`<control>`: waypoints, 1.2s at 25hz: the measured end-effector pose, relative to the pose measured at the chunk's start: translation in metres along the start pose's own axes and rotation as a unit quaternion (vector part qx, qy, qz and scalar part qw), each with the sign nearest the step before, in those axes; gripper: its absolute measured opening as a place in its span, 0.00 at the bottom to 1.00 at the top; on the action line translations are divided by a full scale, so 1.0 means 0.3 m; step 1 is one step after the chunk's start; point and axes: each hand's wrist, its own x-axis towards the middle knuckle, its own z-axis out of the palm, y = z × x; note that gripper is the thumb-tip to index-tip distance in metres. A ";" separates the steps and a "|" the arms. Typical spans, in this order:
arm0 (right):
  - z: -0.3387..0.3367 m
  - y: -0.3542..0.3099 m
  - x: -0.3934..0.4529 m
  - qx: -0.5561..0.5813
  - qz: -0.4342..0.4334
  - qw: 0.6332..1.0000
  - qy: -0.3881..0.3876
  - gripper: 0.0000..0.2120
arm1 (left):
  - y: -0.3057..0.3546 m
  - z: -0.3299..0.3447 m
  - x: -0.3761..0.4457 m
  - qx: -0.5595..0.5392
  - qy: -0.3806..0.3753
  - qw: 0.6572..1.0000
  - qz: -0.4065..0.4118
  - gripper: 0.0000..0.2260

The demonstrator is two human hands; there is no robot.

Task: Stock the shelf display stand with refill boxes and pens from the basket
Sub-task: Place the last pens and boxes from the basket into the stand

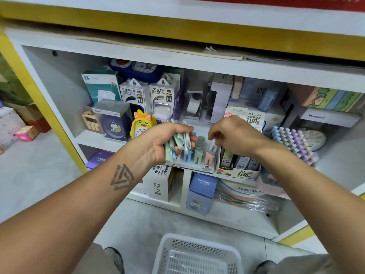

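Shelf (94,141) display stand (199,161) holds pastel refill boxes (197,153); left hand (158,143) grips a bunch, right hand (235,135) curled, grip contents unclear (white basket (167,252) at 6 o'clock).

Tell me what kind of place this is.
Probably a stationery or gift shop: boxed white power banks on a white shelf, a clear display stand of pastel refill boxes, and tiered pastel pens.

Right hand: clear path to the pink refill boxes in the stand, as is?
Probably yes. The right hand hovers just above the display stand, holding nothing visible, and the pink refill boxes sit open-topped below it; the left hand holds its bundle off to the side.
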 end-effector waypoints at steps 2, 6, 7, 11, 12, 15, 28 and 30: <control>0.029 -0.009 0.001 -0.024 -0.013 1.000 -0.013 0.12 | -0.002 -0.004 -0.004 0.000 -0.006 1.000 -0.002 0.05; 0.038 -0.010 0.006 0.008 -0.005 1.000 -0.013 0.15 | -0.007 -0.015 -0.011 -0.001 -0.008 1.000 -0.003 0.05; 0.040 -0.011 0.005 0.014 -0.005 1.000 -0.012 0.15 | -0.009 -0.017 -0.013 -0.001 -0.008 1.000 -0.003 0.04; 0.044 -0.003 0.000 -0.019 -0.008 1.000 -0.007 0.13 | -0.017 -0.018 -0.018 -0.001 -0.008 1.000 0.000 0.03; 0.041 -0.002 0.001 -0.023 -0.009 1.000 -0.003 0.12 | -0.017 -0.019 -0.018 -0.002 -0.008 1.000 0.001 0.03; 0.042 -0.016 -0.001 -0.026 -0.005 0.999 -0.025 0.10 | -0.021 -0.018 -0.018 -0.002 -0.012 1.000 0.001 0.04; -0.027 -0.077 -0.031 0.524 0.109 0.844 -0.029 0.14 | -0.029 0.036 -0.022 -0.023 -0.092 0.995 0.025 0.09; -0.043 -0.059 -0.030 0.579 0.124 0.806 -0.002 0.11 | -0.029 0.035 -0.021 -0.036 -0.089 0.995 0.018 0.10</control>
